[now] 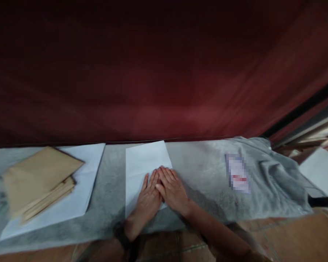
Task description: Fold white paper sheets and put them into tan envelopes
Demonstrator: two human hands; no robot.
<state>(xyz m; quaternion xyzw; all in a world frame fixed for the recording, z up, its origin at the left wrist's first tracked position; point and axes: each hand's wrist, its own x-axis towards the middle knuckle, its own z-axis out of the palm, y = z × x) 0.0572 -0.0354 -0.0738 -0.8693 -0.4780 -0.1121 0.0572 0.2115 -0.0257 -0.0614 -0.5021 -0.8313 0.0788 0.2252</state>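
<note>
A white sheet of paper [143, 158], seemingly folded, lies on the grey cloth in front of me. Both hands press flat on its right part, side by side with the fingers touching. My left hand [150, 198] has its fingers stretched forward over the paper, and a dark band circles that wrist. My right hand [176, 191] rests against it, its thumb reaching across the left hand and its fingers near the paper's right edge. Neither hand grips anything. The hands and forearms hide the paper's lower right portion.
To the left, brown envelopes [38, 174] lie on a stack of white paper [90, 167]. A blurred-out printed packet [237, 174] lies on the right of the grey cloth [205, 163], which is rumpled there. A dark red curtain [164, 80] rises behind; tiled floor [295, 233] shows in front.
</note>
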